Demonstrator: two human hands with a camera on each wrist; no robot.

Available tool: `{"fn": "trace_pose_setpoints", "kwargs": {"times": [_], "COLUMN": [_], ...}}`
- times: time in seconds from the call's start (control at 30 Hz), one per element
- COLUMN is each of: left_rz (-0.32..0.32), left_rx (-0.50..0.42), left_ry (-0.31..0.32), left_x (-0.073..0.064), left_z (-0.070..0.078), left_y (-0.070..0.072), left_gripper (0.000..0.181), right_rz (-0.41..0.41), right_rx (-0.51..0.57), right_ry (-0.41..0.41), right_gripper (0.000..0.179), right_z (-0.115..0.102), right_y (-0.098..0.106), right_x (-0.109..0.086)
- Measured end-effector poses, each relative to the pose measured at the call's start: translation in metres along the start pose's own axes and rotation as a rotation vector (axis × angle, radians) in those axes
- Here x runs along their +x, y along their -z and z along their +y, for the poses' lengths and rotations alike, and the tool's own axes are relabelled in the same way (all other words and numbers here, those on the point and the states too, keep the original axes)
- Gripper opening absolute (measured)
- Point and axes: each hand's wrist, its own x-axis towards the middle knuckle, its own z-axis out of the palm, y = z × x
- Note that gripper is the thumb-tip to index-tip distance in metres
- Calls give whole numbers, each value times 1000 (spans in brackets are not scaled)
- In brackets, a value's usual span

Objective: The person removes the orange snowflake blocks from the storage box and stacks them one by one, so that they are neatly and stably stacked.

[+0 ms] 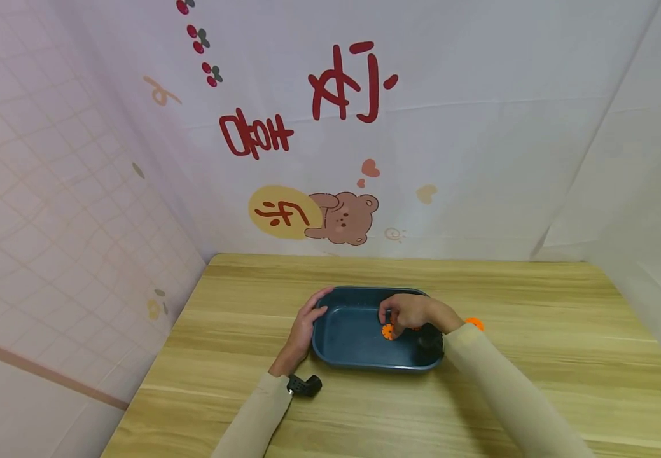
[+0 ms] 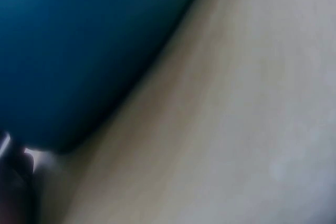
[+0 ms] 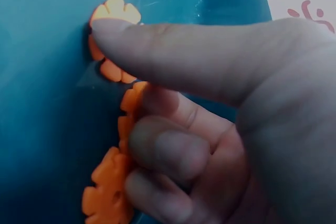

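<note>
A dark blue oval-cornered tray lies on the wooden table. My left hand holds its left end, thumb over the rim and fingers along the outer side. Up close, the tray's outer wall fills a corner of the left wrist view. Inside the tray, my right hand is among orange flower-shaped pieces. Its thumb lies over one orange flower piece in the right wrist view. The curled fingers hold another orange piece, with a further one beside them.
Another orange piece shows on the table beyond the right forearm, outside the tray. Black camera mounts sit on both wrists. A white printed cloth hangs behind the table and at its sides.
</note>
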Motion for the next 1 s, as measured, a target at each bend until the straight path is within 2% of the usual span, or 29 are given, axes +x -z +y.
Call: {"fn": "trace_pose_setpoints", "kwargs": {"times": [0.4, 0.67, 1.0], "left_rz": [2, 9, 2], "left_rx": [-11, -3, 0], "left_ry": [14, 6, 9], "left_x": [-1, -1, 0], "left_z": [3, 2, 1], "left_y": [-2, -2, -1], "left_gripper": [43, 44, 43], "right_rz": [-16, -4, 33], "right_rx": [-23, -53, 39], "right_ry": [-1, 53, 95], "right_gripper": [15, 14, 14], "right_z": [-1, -4, -6], "right_y": [0, 0, 6], "right_x": [1, 0, -6]}}
